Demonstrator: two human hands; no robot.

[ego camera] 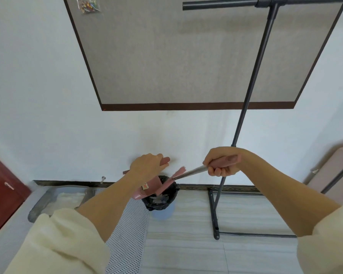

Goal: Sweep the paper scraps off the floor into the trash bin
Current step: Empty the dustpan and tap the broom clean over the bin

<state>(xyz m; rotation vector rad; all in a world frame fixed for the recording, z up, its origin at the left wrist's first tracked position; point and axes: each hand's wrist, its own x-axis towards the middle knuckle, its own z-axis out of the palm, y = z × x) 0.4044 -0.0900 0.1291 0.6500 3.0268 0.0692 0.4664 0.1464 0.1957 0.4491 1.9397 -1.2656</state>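
My left hand [147,165] grips the pink handle of a dustpan [142,191], which hangs tilted over the mouth of a trash bin [166,200] lined with a black bag. White paper scraps [156,199] lie inside the bin. My right hand [221,164] grips the pink handle of a broom; its silver shaft [192,171] slants down to the left and the pink head [179,173] sits just above the dustpan and the bin's rim.
A dark metal garment rack [246,107] stands right of the bin, its base bar [214,214] on the tiled floor. A white perforated mat [127,234] lies left of the bin. A red door [0,192] is at far left, a pink cabinet [333,171] at right.
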